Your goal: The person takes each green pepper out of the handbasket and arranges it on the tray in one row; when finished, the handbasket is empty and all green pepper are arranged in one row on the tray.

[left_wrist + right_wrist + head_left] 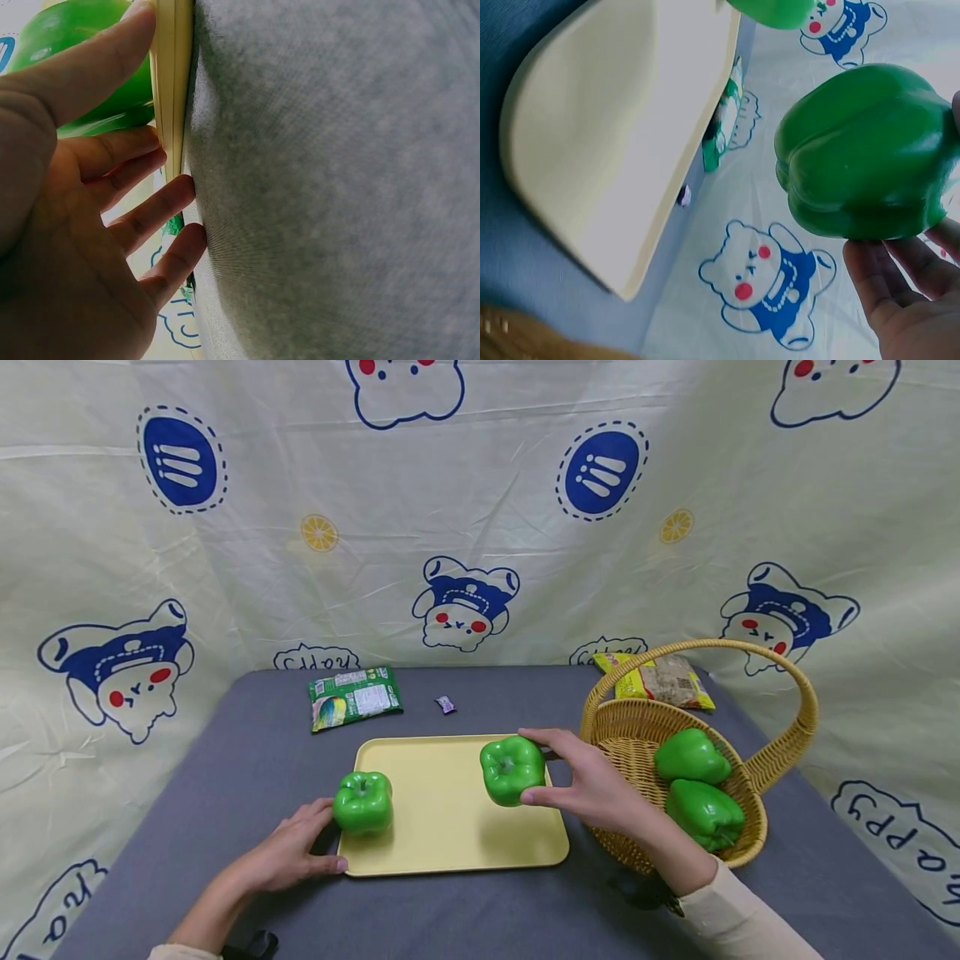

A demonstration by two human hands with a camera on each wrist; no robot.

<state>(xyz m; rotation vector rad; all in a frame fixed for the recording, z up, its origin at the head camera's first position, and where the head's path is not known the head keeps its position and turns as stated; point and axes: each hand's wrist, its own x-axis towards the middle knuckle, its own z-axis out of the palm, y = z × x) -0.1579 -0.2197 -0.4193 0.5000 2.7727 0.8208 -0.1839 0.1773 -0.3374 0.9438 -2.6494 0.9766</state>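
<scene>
My right hand (596, 781) grips a green bell pepper (512, 771) between thumb and fingers, above the right part of a pale yellow tray (450, 843). The right wrist view shows that bell pepper (870, 154) raised clear of the tray (592, 112). A second green bell pepper (363, 803) sits upright on the tray's left end. Beside that end rests my left hand (292, 852), its fingers spread and fairly straight. In the left wrist view, fingertips of the left hand (90, 202) touch or nearly touch the tray's edge (172, 90) and the cloth.
A wicker basket (626, 747) with a tall handle stands to the right, holding two green bell peppers (705, 812). Behind it lies a yellow packet (667, 681). A green packet (356, 697) and a small purple wrapped piece (446, 704) lie behind the tray on the grey cloth.
</scene>
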